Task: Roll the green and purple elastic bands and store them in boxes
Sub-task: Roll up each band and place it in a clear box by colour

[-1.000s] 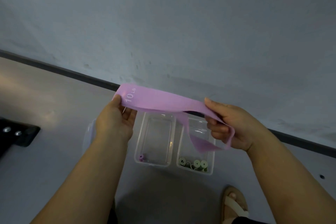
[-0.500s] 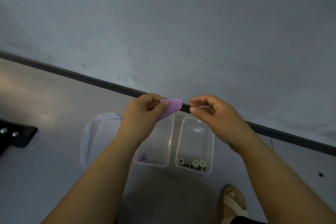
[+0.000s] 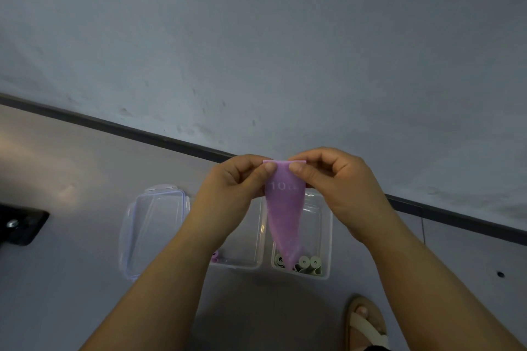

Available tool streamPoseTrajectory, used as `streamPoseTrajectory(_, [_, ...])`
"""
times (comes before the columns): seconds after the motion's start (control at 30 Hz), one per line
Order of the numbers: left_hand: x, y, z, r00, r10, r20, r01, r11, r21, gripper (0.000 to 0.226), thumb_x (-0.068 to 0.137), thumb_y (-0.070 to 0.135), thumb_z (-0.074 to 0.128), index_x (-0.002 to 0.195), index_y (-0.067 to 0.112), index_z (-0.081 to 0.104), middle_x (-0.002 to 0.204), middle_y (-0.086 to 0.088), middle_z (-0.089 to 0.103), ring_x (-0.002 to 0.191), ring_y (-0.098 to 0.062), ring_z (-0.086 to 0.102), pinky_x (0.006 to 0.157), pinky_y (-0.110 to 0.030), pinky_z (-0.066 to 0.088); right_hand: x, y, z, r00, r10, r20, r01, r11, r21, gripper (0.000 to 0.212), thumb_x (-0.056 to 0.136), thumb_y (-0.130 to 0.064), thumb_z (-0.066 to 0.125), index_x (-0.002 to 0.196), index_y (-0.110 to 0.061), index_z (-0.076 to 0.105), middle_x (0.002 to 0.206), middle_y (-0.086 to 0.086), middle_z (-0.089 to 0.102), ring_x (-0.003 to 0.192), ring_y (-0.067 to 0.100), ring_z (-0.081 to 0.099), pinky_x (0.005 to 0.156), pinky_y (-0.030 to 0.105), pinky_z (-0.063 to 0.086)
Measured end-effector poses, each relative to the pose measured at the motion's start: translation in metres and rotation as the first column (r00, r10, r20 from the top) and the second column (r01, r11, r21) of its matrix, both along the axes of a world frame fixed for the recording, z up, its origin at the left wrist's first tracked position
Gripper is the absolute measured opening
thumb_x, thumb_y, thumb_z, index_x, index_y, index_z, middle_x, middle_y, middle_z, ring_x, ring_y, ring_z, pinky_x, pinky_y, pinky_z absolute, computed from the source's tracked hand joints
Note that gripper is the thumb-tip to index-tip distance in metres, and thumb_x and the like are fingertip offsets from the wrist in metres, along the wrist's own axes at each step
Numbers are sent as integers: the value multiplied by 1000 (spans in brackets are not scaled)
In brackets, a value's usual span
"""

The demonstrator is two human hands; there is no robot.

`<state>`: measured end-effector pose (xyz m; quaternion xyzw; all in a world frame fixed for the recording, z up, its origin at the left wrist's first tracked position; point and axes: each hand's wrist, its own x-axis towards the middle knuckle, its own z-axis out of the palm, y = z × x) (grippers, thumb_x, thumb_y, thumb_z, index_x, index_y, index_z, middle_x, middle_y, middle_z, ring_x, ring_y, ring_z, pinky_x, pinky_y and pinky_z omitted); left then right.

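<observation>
The purple band [image 3: 283,216] hangs from the left hand [image 3: 236,188] and right hand [image 3: 339,185], across the mouth of the right box [image 3: 325,225]. The left box [image 3: 236,265] is partly under the left forearm. A lid [image 3: 154,225] lies flat on the floor [image 3: 71,279] beside it; a sandalled foot [image 3: 366,322] stands nearer, to the right.

Pinched purple band [image 3: 283,216]: thin rubbery sheet, matt, semi-translucent. Below grip, left box [image 3: 236,265] & right box [image 3: 325,236]: clear glossy plastic; lid [image 3: 154,234] left of grip same. Wall [image 3: 256,37] beyond: matt, blotchy.
</observation>
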<state>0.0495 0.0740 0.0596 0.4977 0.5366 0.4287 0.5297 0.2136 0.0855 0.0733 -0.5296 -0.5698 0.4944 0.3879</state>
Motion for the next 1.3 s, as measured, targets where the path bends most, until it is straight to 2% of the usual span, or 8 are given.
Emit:
streamPoseTrajectory(0.13, [4,-1,1,1000,1,-7,-1,1000,27,20,74,31,65,92,23,69,84,4,73,81,-10,68,76,-20,55,1,-1,1,999,-27,-25,28,999,24,9,81,-18,67,80,-27,67,78,-8,71,78,7,67,76,24,57])
streamPoseTrajectory(0.27, [4,0,2,996,23,-84,-16,997,81,12,82,15,65,84,26,69,77,10,70,72,2,64,66,-9,49,0,-1,0,1000,-16,-4,17,999,36,10,82,-17,66,81,-27,67,79,-6,71,80,10,67,78,29,57])
streamPoseTrajectory(0.47, [2,-1,0,992,52,-113,-42,996,82,12,86,23,61,86,30,71,85,3,72,86,-16,66,84,-37,55,0,-1,0,999,-5,47,4,999,33,8,80,-19,69,84,-26,66,83,-7,70,81,7,66,75,22,56])
streamPoseTrajectory(0.57, [2,-1,0,992,43,-118,-35,997,75,12,86,24,61,87,30,71,85,4,73,86,-15,66,84,-35,55,-1,-1,-1,998,-9,63,7,999,37,7,81,-17,68,85,-23,68,82,-7,70,78,6,66,73,16,54])
streamPoseTrajectory(0.73, [1,-1,0,997,39,-72,-35,997,62,11,83,19,65,89,26,71,84,4,73,82,-13,67,77,-25,57,-2,0,0,999,3,48,-4,1000,27,5,81,-17,68,82,-22,69,78,-5,71,75,7,67,72,16,54])
streamPoseTrajectory(0.87, [-1,1,0,998,34,-53,-31,998,52,12,83,14,65,86,25,70,82,2,73,79,-14,68,74,-28,58,-2,0,2,999,44,6,-44,999,-14,6,82,-15,66,82,-20,68,76,-3,72,71,7,68,65,15,52])
streamPoseTrajectory(1.07, [-5,1,3,997,-10,70,13,999,-39,8,84,11,61,89,15,67,77,-1,71,72,-13,67,68,-28,58,1,1,5,990,73,-124,-86,992,-96,15,84,-9,61,87,-23,66,78,-4,73,75,10,70,65,18,55])
streamPoseTrajectory(1.3, [-7,0,5,994,-45,100,48,999,-24,18,87,7,57,90,20,69,87,-3,72,81,-16,68,71,-29,58,0,1,5,987,86,-133,-99,991,-91,22,88,-1,55,83,-19,67,77,-5,72,74,8,68,67,19,55])
